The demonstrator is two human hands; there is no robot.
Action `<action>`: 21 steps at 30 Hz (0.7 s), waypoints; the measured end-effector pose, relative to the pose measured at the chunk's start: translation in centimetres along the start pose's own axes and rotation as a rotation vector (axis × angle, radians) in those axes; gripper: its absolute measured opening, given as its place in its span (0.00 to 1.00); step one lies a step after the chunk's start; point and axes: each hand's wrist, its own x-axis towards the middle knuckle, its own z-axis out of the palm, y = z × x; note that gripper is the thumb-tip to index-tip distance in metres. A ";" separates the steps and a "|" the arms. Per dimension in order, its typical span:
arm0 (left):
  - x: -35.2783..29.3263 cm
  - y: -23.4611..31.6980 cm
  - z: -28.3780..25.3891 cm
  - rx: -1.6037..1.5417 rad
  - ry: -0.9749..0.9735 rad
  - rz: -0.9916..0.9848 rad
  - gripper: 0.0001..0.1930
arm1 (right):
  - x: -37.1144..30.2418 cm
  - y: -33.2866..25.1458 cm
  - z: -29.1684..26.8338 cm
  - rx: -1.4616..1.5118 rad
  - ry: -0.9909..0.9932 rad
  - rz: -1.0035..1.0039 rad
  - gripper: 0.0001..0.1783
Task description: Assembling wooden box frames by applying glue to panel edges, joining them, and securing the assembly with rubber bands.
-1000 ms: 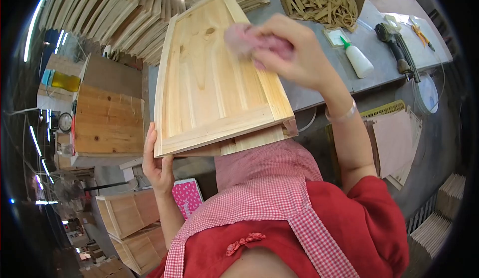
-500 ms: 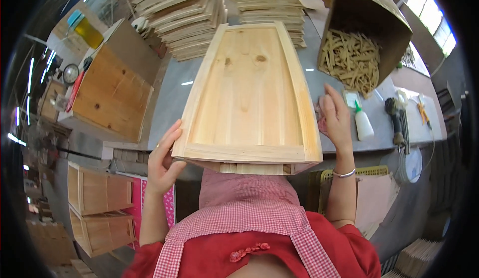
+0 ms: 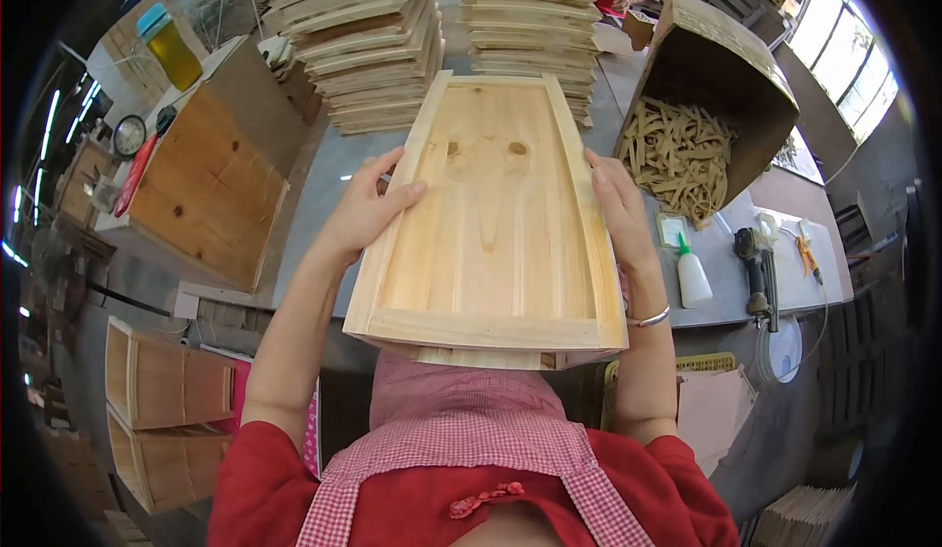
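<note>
Both hands now grip the wooden tray [image 3: 491, 223]; pink cloth gone

Your left hand [image 3: 365, 215] and right hand [image 3: 618, 215] are raised level, fingers extended and pressing inward, forearms rising from the lower edge.

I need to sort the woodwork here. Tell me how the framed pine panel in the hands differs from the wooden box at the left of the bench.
The framed pine panel is flat and shallow, with a thin raised rim; the wooden box is deep, with tall sides. The panel is held off the bench between the left hand and right hand; the box rests untouched at the bench's left end. The panel's wood is paler; the box looks more orange. Both are knotty bare wood.
</note>
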 end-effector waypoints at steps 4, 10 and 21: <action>-0.3 0.1 0.5 0.055 0.096 0.060 0.36 | 0.2 -0.8 0.2 -0.041 0.010 0.008 0.25; 0.3 0.1 -0.2 -0.011 0.011 -0.009 0.33 | -0.6 1.0 0.1 0.047 0.034 -0.007 0.24; 0.1 0.3 -0.1 0.056 0.048 0.007 0.30 | -9.9 14.0 -4.8 -1.022 0.050 0.049 0.12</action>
